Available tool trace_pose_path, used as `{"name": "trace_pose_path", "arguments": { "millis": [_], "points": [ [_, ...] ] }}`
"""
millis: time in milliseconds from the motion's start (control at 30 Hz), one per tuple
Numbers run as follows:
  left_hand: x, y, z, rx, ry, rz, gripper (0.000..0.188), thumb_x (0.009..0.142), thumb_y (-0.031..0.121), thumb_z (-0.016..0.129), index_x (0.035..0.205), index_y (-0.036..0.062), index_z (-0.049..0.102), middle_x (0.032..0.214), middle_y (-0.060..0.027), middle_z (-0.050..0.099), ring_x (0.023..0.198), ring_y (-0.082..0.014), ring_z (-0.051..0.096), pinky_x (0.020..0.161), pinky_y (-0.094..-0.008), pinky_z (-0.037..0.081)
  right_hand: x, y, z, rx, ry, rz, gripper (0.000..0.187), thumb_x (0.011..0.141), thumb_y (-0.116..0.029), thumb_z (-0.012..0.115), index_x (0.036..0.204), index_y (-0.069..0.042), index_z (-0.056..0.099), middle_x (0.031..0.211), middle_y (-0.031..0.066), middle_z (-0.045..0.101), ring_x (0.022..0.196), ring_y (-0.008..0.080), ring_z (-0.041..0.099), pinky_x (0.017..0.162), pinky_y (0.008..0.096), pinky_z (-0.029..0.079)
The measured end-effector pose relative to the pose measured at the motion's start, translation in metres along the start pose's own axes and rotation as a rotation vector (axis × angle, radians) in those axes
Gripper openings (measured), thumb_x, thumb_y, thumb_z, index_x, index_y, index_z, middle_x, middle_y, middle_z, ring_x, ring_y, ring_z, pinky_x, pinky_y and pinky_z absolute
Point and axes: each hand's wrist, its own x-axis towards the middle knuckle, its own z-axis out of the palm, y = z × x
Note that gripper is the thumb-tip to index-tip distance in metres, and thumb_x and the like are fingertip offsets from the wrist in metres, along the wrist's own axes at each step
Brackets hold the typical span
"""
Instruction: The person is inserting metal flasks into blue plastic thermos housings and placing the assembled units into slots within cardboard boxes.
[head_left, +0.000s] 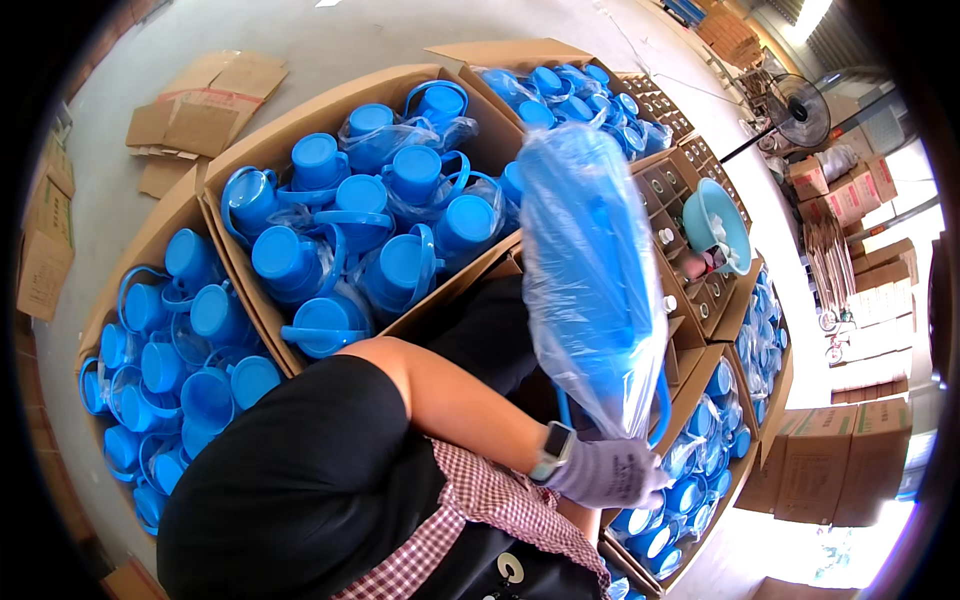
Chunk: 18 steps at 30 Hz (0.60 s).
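Observation:
My left hand (612, 474), in a grey knit glove with a watch at the wrist, is closed on the gathered lower end of a clear plastic bag (622, 385). Inside that bag is a tall blue thermos jug (590, 250), standing nearly upright in front of me. A blue loop handle (662, 405) shows beside the bag's narrow end. My right hand does not show; a small patch of bare skin under the left wrist may belong to my right arm. Close to my left arm, an open carton (225, 215) holds several blue jugs with handles, some in clear plastic.
More open cartons of blue jugs surround me, including one at the left (100, 330) and one at lower right (735, 480). A light-blue basin (742, 232) rests on divided cartons at the right. Beyond stand a black fan (798, 110) and stacked brown boxes (815, 460). Flattened cardboard (205, 115) lies far left.

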Motion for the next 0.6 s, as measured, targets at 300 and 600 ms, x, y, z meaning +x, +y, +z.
{"name": "trace_pose_path", "arguments": {
  "millis": [300,600],
  "points": [
    [-0.085,-0.193,-0.265,0.428,0.575,-0.251,0.023,0.093,0.017,0.072,0.115,0.0097,0.075,0.093,-0.009,0.074,0.079,-0.0247,0.07,0.071,-0.0361,0.056,0.141,-0.064,0.026,-0.36,0.001,-0.384,0.074,0.083,-0.016,0.081,0.148,-0.005,0.048,0.138,0.0148,0.056,0.125,0.0289,0.059,0.107,0.0442,0.051],
    [-0.201,-0.436,-0.277,0.432,-0.701,-1.174,0.075,0.102,0.073,0.035,0.133,0.0156,0.073,0.132,-0.0173,0.071,0.142,-0.0402,0.051,0.127,-0.0647,0.0,0.292,-0.08,0.212,-0.754,-0.521,-0.692,0.085,0.067,-0.012,0.094,0.142,-0.002,0.055,0.135,0.011,0.06,0.124,0.0259,0.06,0.107,0.0385,0.051]
  ]
}}
